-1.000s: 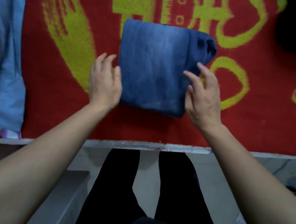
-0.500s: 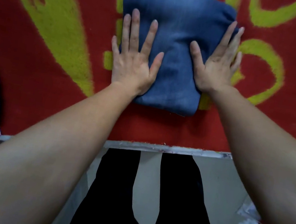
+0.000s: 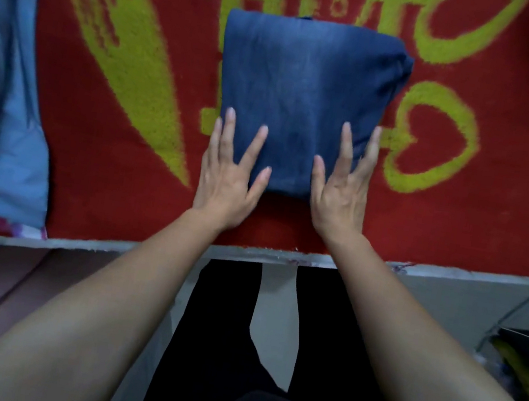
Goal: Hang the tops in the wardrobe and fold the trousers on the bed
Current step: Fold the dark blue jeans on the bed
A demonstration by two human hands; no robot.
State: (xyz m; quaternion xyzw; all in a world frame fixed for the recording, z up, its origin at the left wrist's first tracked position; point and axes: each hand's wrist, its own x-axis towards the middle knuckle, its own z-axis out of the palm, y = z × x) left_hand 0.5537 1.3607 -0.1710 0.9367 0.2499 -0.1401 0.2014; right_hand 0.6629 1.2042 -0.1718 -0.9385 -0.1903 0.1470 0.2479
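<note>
Bed, one: red blanket (image 3: 458,238) with yellow pattern; one blue pillow (image 3: 0,89), possibly a quilt; one folded trousers (image 3: 306,78) mid-blanket; left hand (image 3: 225,173) and right hand (image 3: 340,191), fingers spread flat on its near edge.

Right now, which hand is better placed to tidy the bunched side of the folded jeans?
Probably right: the right hand lies on the folded jeans nearest their bunched side; the left hand rests at the opposite corner.

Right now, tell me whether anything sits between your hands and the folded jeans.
Nothing visible. The left hand and right hand lie flat on the near corners of the folded jeans, on the red blanket.
</note>
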